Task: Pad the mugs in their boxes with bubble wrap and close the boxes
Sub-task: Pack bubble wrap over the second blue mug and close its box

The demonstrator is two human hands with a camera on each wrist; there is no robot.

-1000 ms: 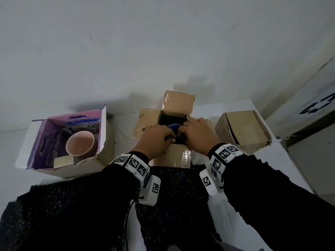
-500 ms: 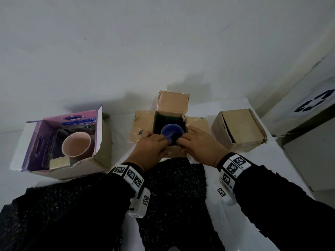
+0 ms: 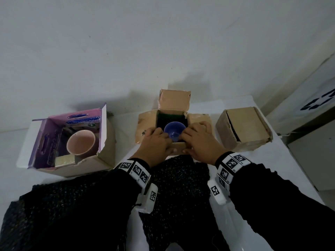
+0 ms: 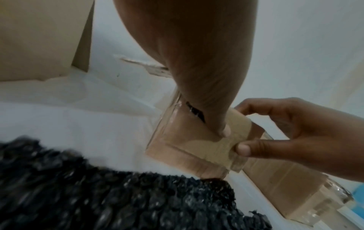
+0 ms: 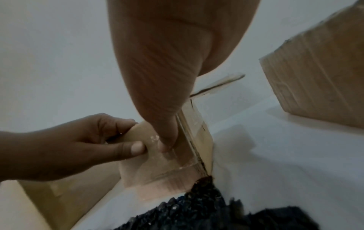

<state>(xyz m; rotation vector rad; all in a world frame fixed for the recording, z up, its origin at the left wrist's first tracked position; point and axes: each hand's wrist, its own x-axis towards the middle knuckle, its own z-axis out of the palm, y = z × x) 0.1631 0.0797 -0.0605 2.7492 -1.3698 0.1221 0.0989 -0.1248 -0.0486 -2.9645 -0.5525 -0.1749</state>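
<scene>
I see my left hand (image 3: 156, 144) and right hand (image 3: 201, 140) both pinching the near flap (image 4: 199, 143) of the open brown cardboard box (image 3: 174, 113) — the blue ceramic mug (image 3: 174, 130) sits inside, black bubble wrap (image 3: 179, 182) just before it.

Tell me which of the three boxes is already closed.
The plain brown cardboard box on the right, beside the right hand. Its flaps are shut; the middle box shows a blue mug, and the purple box a pink mug.
</scene>
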